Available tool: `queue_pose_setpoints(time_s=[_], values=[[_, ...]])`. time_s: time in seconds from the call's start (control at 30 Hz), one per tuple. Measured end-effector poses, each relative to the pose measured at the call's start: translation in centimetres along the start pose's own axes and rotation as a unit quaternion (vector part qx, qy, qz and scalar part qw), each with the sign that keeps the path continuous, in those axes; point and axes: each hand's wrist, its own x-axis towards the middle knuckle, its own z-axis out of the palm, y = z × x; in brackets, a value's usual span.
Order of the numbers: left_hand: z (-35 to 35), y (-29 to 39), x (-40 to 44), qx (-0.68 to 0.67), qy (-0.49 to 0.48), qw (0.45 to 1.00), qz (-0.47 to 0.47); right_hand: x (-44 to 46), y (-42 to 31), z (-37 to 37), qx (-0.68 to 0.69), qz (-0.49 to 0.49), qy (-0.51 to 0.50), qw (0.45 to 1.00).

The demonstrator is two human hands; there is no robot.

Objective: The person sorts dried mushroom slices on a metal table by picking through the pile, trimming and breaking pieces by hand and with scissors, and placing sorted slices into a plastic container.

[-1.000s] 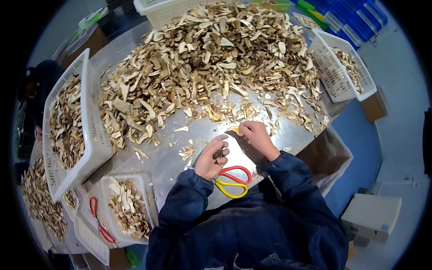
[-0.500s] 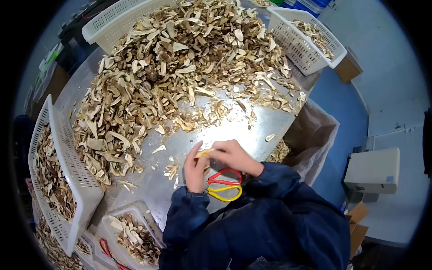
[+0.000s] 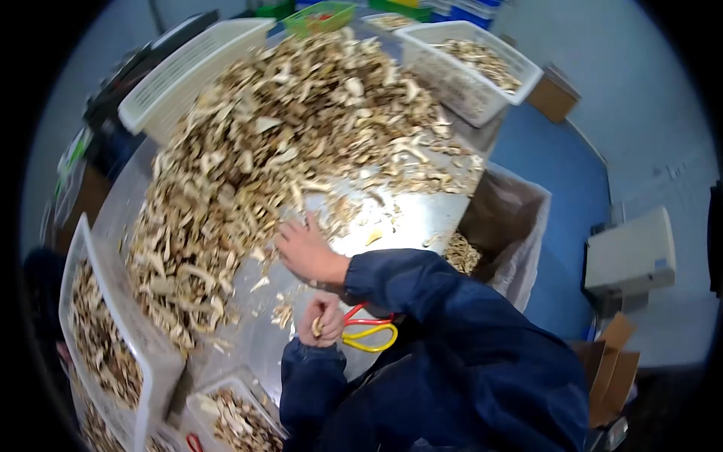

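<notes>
A large heap of dried mushroom slices (image 3: 248, 135) covers much of the metal table (image 3: 256, 301). My right hand (image 3: 307, 250) reaches across to the heap's near edge, its fingers spread over a few slices. Just below it, my left hand (image 3: 320, 320) is closed around a small mushroom piece (image 3: 316, 327). Scissors with one red and one yellow handle (image 3: 370, 337) lie beside my left hand, their blades hidden. A small yellowish slice (image 3: 373, 237) lies on the bare metal right of my right hand.
White baskets of slices stand at the left (image 3: 162, 369) and back right (image 3: 456, 71); another basket (image 3: 188, 83) is at the back left. A small tub of slices (image 3: 252, 392) sits near the front. Right of the table is a lined bin (image 3: 523, 226). Part of a person shows at far left.
My right hand has moved left and forward to the heap, away from my left hand. My left hand has closed. The yellowish slice now lies on the table. The view has shifted.
</notes>
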Motion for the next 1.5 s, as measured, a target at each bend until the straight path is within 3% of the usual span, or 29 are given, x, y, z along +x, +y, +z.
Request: queue_pose_setpoints(time_s=[0.07,0.1,0.2,0.27,0.4,0.53,0.57,0.67,0.8,0.83,0.97,1.07,1.2,1.27,1.3,1.37,1.5], values=[[-0.2,0.3,0.2,-0.029,-0.013,0.999,0.033,-0.1,0.7,-0.1,-0.035,0.028,0.038,0.998],[-0.3,0.5,0.0,-0.044,-0.007,0.998,0.049,-0.7,1.8,-1.1,-0.022,0.062,-0.030,0.997],[0.0,0.4,0.4,-0.091,0.023,0.991,0.099,-4.9,5.9,-3.7,-0.098,0.105,0.002,0.990],[0.3,0.2,0.6,-0.081,0.061,0.985,0.140,-9.1,8.0,-7.4,-0.122,0.149,-0.039,0.980],[0.2,0.1,1.1,-0.200,0.129,0.949,0.206,-18.2,14.6,-11.7,-0.262,0.243,0.014,0.934],[0.8,0.7,1.7,-0.247,0.254,0.898,0.263,-23.1,19.1,-15.9,-0.292,0.356,0.087,0.883],[-0.3,1.2,1.3,-0.209,0.254,0.921,0.208,-23.5,20.1,-16.3,-0.267,0.364,0.102,0.886],[-1.3,0.9,1.0,-0.120,0.368,0.901,0.194,-20.9,22.1,-17.1,-0.124,0.327,0.163,0.923],[2.5,-0.9,3.5,-0.068,0.425,0.884,0.181,-15.0,27.8,-16.3,-0.026,0.342,0.198,0.918],[2.8,-1.0,3.7,-0.075,0.416,0.888,0.180,-12.9,29.0,-16.3,-0.046,0.300,0.211,0.929],[1.6,-1.1,4.3,-0.189,0.387,0.874,0.224,-3.5,31.0,-15.2,0.129,0.228,0.232,0.937],[0.3,-0.8,4.8,-0.320,0.316,0.863,0.229,3.0,32.0,-13.1,0.200,0.219,0.085,0.951],[0.7,-1.5,5.5,-0.226,0.291,0.891,0.265,8.7,33.4,-7.9,0.073,0.339,-0.014,0.938],[1.2,-1.6,5.8,-0.199,0.271,0.904,0.265,9.6,33.0,-5.7,-0.128,0.197,-0.094,0.967],[0.9,-1.5,5.6,-0.205,0.271,0.901,0.270,10.5,31.7,-5.1,0.111,0.391,0.014,0.913],[-0.3,-1.4,4.6,-0.218,0.273,0.895,0.277,10.2,30.0,-4.8,0.127,0.369,-0.007,0.921],[-0.5,-1.2,4.2,-0.368,0.215,0.869,0.250,7.8,25.4,-6.8,0.186,0.311,-0.041,0.931]])
